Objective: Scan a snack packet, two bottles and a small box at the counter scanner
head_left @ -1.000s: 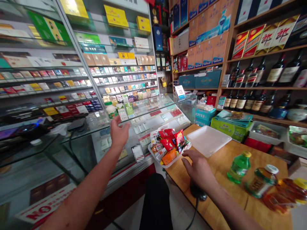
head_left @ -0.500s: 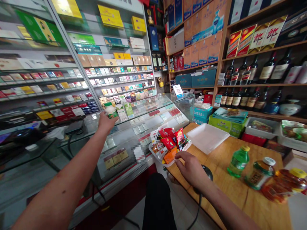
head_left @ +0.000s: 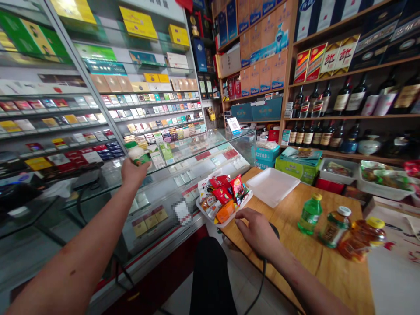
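My left hand point(head_left: 134, 173) is wrapped around a white plastic bottle point(head_left: 137, 154) with a green cap and green on its label, held tilted over the glass counter point(head_left: 167, 175). My right hand point(head_left: 255, 227) hovers by the near edge of the wooden table point(head_left: 292, 262), fingers loosely curved, thumb and forefinger apart, with nothing seen between them. Partly hidden behind its wrist is a black corded device point(head_left: 274, 231), its cable hanging down. Just beyond the fingertips stands a white basket point(head_left: 201, 205) of packaged snacks point(head_left: 223, 192), red and orange among them.
A white tray point(head_left: 272, 186) lies on the table. Three drink bottles stand at right: green point(head_left: 310, 214), dark green with white cap point(head_left: 334, 227) and amber with yellow cap point(head_left: 362, 239). Cigarette shelves point(head_left: 157, 100) rise at left, liquor shelves point(head_left: 351, 116) at right. My knee point(head_left: 212, 275) is below.
The view has turned slightly right, so the surroundings appear shifted left. My left hand still grips the bottle, and my right hand keeps nearly the same pose near the basket.
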`<action>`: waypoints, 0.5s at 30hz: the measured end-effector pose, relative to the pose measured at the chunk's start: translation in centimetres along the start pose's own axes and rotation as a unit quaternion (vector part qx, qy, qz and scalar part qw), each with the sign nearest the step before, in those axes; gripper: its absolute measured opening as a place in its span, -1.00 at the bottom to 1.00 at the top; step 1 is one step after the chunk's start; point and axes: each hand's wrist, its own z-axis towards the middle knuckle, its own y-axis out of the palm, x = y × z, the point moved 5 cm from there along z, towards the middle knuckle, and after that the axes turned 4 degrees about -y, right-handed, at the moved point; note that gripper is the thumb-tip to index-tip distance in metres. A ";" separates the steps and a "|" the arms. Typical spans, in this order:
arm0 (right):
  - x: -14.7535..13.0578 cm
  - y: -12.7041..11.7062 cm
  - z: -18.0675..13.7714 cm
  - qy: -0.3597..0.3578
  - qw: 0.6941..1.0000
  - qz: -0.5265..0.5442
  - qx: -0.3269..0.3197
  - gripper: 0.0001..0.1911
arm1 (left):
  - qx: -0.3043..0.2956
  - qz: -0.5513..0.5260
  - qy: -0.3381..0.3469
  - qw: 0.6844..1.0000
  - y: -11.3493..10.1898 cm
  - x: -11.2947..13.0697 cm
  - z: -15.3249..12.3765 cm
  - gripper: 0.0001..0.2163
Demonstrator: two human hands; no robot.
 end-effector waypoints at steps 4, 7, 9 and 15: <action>0.3 -0.4 -0.6 0.016 1.000 0.022 0.010 -0.83 | -0.044 -0.180 0.071 0.980 -1.2 2.1 -5.3 -0.53; 0.5 -0.4 -0.9 0.031 0.998 0.045 0.019 -0.82 | -0.113 -0.278 0.063 0.952 -0.7 3.0 -11.1 -0.56; 0.8 -0.3 -1.3 0.052 0.996 0.066 0.027 -0.82 | -0.178 -0.284 0.039 0.941 0.5 3.2 -15.8 -0.55; 3.5 -0.5 -4.5 0.153 0.973 0.148 0.090 -0.78 | -0.392 -0.290 -0.005 0.873 5.5 3.3 -30.5 -0.50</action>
